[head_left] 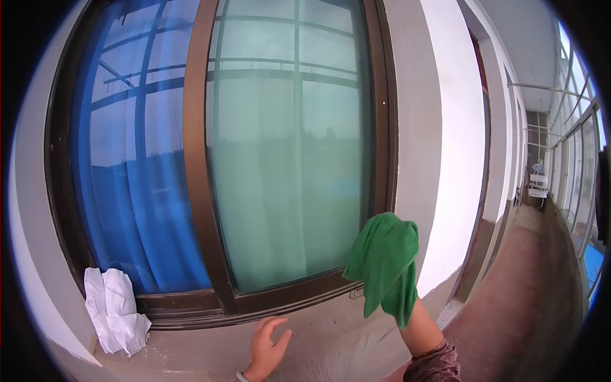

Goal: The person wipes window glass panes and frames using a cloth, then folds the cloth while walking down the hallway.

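A green cloth [384, 264] drapes over my right hand [417, 328], hiding the fingers and leaving only the wrist and forearm bare. The cloth hangs in front of the lower right corner of the window frame [387, 127]. Low in the middle, my left hand [267, 349] is held before the sill with its fingers curved and apart, holding nothing. Behind both hands stands a sliding window with a pale green pane [289, 178] on the right and a pane with a blue curtain [143, 210] behind it on the left.
Crumpled white paper or plastic [116, 312] lies on the left end of the window sill [203, 350]. A corridor floor [503, 299] runs away to the right, with glazed windows [576, 172] along its far side. White furniture [538, 184] stands at its distant end.
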A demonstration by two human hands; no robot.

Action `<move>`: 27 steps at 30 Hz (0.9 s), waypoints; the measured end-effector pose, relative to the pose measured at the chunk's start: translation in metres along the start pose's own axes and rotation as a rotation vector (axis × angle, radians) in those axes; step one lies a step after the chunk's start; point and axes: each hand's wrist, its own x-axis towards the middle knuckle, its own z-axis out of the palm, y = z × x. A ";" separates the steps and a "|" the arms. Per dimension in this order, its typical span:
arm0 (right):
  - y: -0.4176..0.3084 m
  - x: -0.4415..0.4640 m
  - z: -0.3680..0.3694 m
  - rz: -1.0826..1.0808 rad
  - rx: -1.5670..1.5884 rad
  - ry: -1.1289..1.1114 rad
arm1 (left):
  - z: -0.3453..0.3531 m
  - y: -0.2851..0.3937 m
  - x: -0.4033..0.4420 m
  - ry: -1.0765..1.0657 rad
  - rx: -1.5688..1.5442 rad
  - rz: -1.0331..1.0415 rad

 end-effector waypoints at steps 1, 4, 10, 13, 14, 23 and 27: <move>-0.005 0.030 -0.016 -0.034 -0.076 0.035 | -0.006 -0.002 -0.007 0.000 0.007 0.007; -0.007 0.143 -0.027 -0.457 -0.323 0.228 | -0.017 -0.017 -0.024 0.308 0.406 0.211; 0.011 0.241 0.019 -0.942 -1.370 0.352 | -0.028 -0.052 -0.039 0.379 0.687 0.104; 0.036 0.278 0.025 -0.952 -1.686 0.322 | -0.023 -0.052 -0.034 0.501 0.745 0.023; 0.041 0.290 0.027 -1.020 -1.842 0.317 | -0.023 -0.050 -0.033 0.516 0.757 0.025; -0.119 0.493 0.131 -1.055 -1.658 0.387 | -0.012 -0.059 -0.026 0.640 0.911 -0.237; -0.143 0.544 0.199 -1.067 -1.553 0.490 | -0.009 -0.052 -0.024 0.623 0.924 -0.297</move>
